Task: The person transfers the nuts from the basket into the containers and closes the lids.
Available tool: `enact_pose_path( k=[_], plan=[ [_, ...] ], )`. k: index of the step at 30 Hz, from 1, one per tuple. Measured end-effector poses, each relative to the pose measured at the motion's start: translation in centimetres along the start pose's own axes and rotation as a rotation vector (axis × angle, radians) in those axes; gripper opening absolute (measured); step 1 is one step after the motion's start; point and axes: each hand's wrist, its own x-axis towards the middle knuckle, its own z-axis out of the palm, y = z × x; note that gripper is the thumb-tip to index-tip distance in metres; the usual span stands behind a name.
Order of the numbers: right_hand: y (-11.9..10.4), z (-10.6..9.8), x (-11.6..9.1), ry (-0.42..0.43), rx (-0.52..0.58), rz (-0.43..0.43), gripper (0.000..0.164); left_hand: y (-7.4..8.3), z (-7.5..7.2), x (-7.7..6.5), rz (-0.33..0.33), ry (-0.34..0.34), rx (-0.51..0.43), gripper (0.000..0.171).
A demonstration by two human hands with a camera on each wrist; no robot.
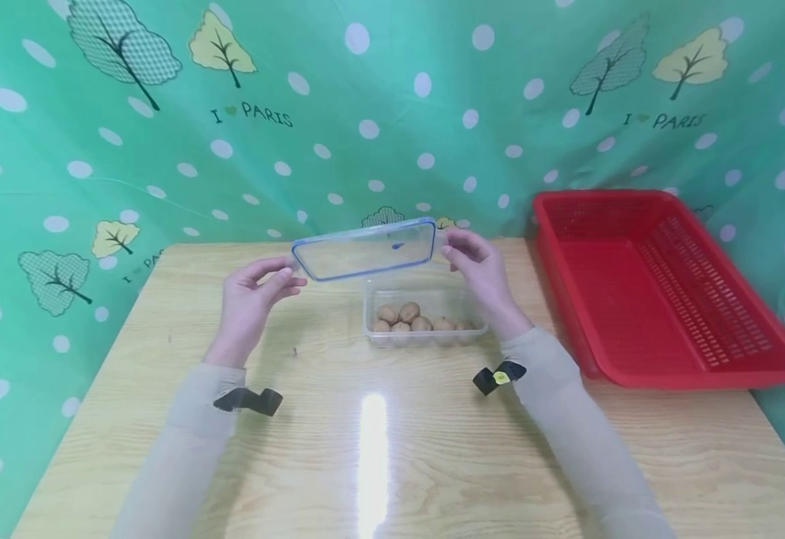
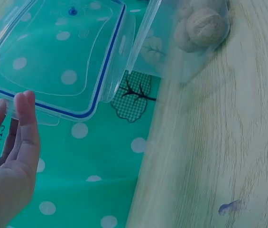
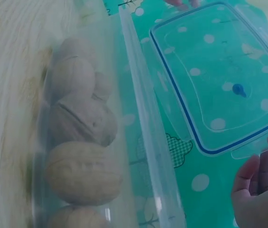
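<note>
A clear plastic lid (image 1: 358,254) with a blue sealing ring is held tilted in the air. My left hand (image 1: 251,299) pinches its left end between thumb and fingers, as the left wrist view also shows. At the opposite end, my right hand (image 1: 483,273) grips the lid's edge. Below and just in front of the lid stands a clear rectangular container (image 1: 419,343) without its cover. Several walnuts (image 1: 408,312) lie inside it, mostly toward its front wall. The container's right end is partly hidden by my right hand and wrist.
A large red plastic basket (image 1: 634,299) with perforated sides sits on the right of the wooden table (image 1: 311,442). Behind the table hangs a green dotted cloth (image 1: 392,97). Black straps (image 1: 251,400) circle both wrists.
</note>
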Motion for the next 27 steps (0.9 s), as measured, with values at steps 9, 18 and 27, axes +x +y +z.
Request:
enact_pose_path(
  k=[9, 18, 27],
  plan=[
    [1.1, -1.3, -0.8, 0.038, 0.011, 0.039, 0.030, -0.9, 0.6, -0.1, -0.023, -0.031, -0.033, 0.014],
    [2.4, -3.1, -1.8, -0.008, -0.002, 0.088, 0.036, -1.7, 0.9, -0.1, -0.134, -0.047, 0.180, 0.010],
    [2.7, -3.8, -2.3, -0.016, 0.066, 0.130, 0.036, -2.2, 1.3, -0.4, -0.224, -0.098, 0.249, 0.046]
  ],
)
